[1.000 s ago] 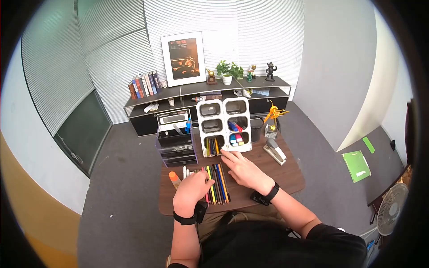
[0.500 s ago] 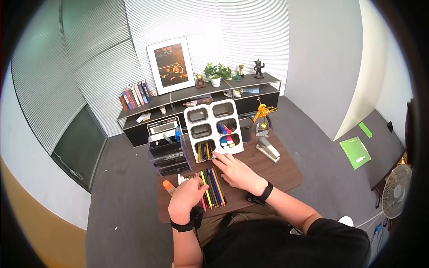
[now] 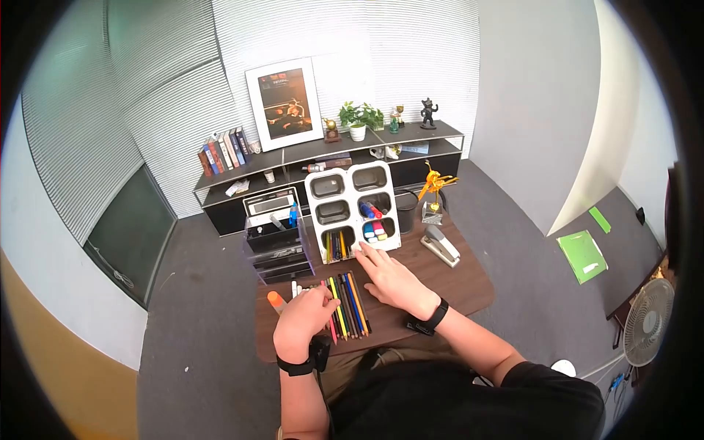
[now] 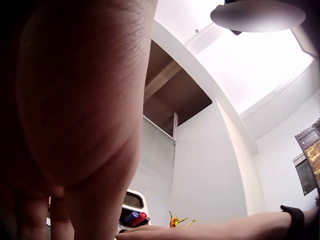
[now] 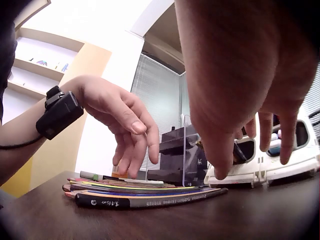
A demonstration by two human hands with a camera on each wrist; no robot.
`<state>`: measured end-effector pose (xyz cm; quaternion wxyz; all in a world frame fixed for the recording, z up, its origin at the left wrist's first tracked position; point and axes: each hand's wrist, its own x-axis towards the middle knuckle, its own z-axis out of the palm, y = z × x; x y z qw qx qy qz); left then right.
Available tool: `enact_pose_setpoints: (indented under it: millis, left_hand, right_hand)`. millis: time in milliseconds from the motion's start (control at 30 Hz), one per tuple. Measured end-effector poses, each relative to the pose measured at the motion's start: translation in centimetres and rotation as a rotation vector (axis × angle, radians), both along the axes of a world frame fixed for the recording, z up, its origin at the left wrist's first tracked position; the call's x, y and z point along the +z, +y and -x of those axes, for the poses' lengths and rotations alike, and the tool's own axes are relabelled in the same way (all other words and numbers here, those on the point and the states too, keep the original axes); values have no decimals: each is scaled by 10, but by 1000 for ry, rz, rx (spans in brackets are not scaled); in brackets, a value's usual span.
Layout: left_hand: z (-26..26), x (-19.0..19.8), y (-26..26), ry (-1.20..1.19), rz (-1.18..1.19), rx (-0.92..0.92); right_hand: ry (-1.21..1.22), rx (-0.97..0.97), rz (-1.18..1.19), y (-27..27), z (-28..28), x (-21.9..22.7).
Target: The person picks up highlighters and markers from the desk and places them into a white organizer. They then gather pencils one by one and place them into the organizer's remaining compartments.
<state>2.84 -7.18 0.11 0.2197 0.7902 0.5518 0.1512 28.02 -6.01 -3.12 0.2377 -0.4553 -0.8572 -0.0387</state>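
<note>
A row of coloured pencils (image 3: 353,308) lies side by side on the brown table. My left hand (image 3: 304,321) hovers over the row's left part, palm down, with loosely bent fingers; in the right wrist view nothing shows between its thumb (image 5: 136,127) and fingers. My right hand (image 3: 397,282) reaches forward with extended fingers, the tips right at the bottom edge of a white six-compartment organizer (image 3: 354,213). Upright pencils (image 3: 337,246) fill its lower left compartment. Red and blue markers (image 3: 372,211) stand in the middle right one, with colourful highlighters (image 3: 375,232) below.
Left of the organizer stands a clear-and-dark drawer box (image 3: 279,253). An orange-capped stick (image 3: 276,301) is beside the left hand. A stapler (image 3: 440,246) lies to the right, near a golden figurine (image 3: 438,182) and a black bin (image 3: 405,213). Behind is a low shelf (image 3: 293,155).
The head view has swung, shifting the scene within the frame. Both hands stay almost where they were, the left over the pencils and the right at the organizer's lower edge.
</note>
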Motion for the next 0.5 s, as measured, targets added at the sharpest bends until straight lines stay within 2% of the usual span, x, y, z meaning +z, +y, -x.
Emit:
enact_pose_setpoints:
  millis: [67,133,200,267,333,500]
  left_hand:
    - [5,0,2,6,14,10]
    - [10,-7,5,-49,-43,11]
    - [11,-4,4,-32,-5,27]
    - [11,-2,4,-19,-7,31]
    - [10,-1,4,-51,-7,25]
    - [10,-6,6,-31,-63,-6]
  right_hand:
    - [-18,-54,63,-3,0,1]
    - [24,-49,13,-7,0,4]
    - [-51,-39,172,-8,-5,8]
    - [-14,13,199,-15,-8,17]
    - [-35,95,604,-18,-7,25]
    - [-26,216,617,-22,3,10]
